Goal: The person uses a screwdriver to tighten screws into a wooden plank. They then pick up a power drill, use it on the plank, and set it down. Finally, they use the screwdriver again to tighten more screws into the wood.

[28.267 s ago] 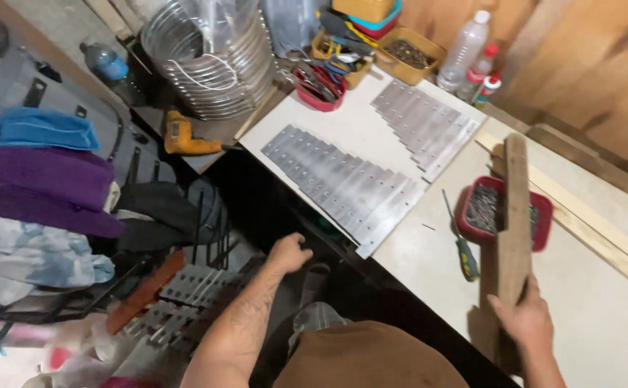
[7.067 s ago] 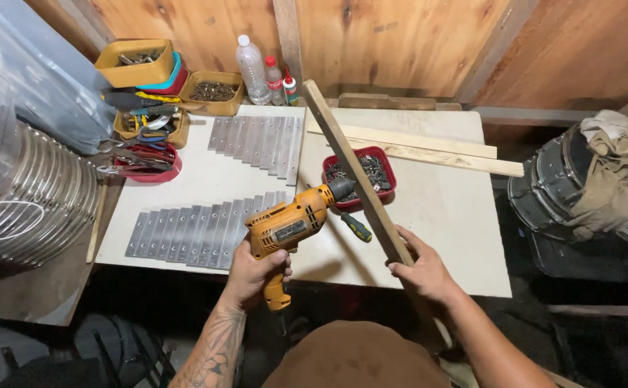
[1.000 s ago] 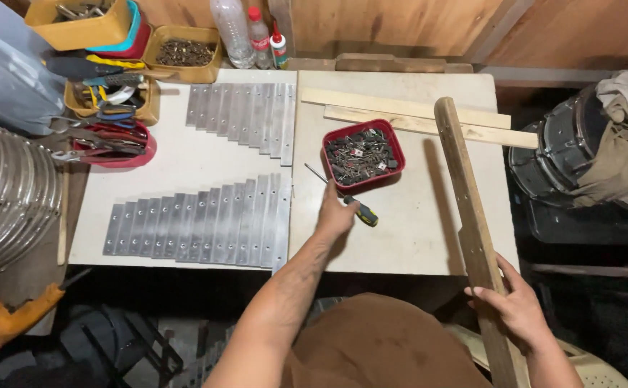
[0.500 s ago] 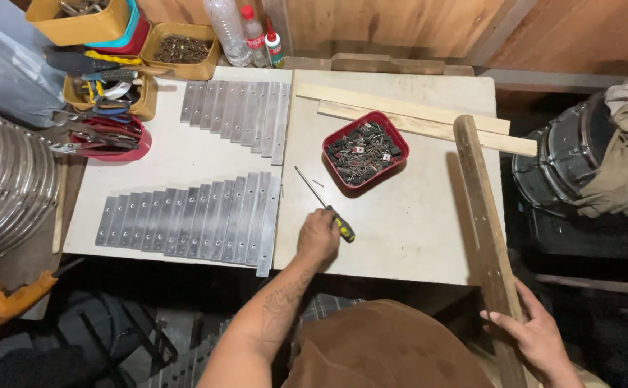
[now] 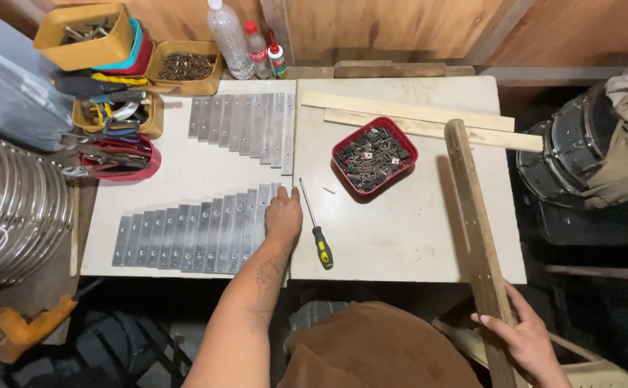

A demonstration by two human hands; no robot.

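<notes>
Left hand (image 5: 283,214) off yellow-and-black-handled screwdriver (image 5: 316,226), released half a second back beside it on white table (image 5: 400,230), now flat on lower row of grey metal bars (image 5: 199,233); right hand (image 5: 522,341) gripping long wooden slat (image 5: 475,237).

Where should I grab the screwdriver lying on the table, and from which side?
Take the screwdriver by its yellow and black handle, the thick end nearest the table's front edge; the thin shaft points away toward the red tray. It lies flat, just right of the left hand, which rests on the metal bars. Coming from above and pinching across the handle looks easiest; its right side is open tabletop.
</notes>
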